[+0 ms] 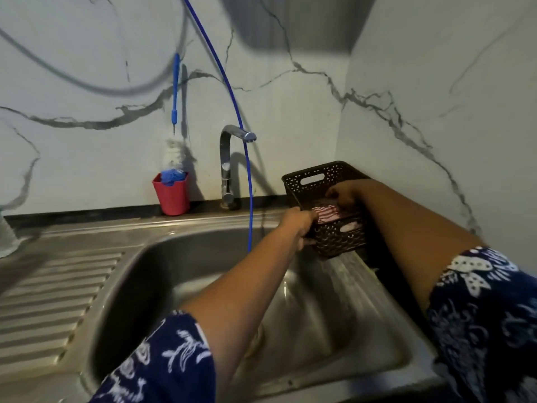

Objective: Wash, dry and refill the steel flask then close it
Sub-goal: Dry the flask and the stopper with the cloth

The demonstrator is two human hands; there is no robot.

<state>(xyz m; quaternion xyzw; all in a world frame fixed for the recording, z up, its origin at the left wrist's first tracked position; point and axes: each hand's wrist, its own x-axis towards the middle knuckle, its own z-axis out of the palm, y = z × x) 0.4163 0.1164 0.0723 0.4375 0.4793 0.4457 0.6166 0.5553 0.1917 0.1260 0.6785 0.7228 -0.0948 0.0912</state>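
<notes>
Although the task turned on the steel flask, no flask showed anywhere in the head view: not in the sink (174, 271), not on the drainboard (52, 286), nor, as far as could be made out, in the basket (334, 242). Which way it pointed and how its long axis lay could therefore not be told.

The work at hand was in that dark perforated basket, which sat on the sink's right rim against the corner of the wall. The left hand (300, 225) gripped its near-left corner, fingers curled round the edge. The right hand (344, 194) reached down inside, fingers bent over a red-and-white striped cloth (327, 213). Whether they had pinched the cloth or only touched it could not be told.

This looked like fetching a cloth, probably for the drying step, though it could have served the washing. The next move seemed to call for a sure pinch on the cloth and a lift clear of the basket wall while the left hand steadied the basket.

Behind the basin stood the tap (228, 164), with a thin blue tube (247, 170) hanging in front of it. Left of the tap sat a red cup (171, 197), and a blue-handled bottle brush (175, 82) hung on the wall above it.
</notes>
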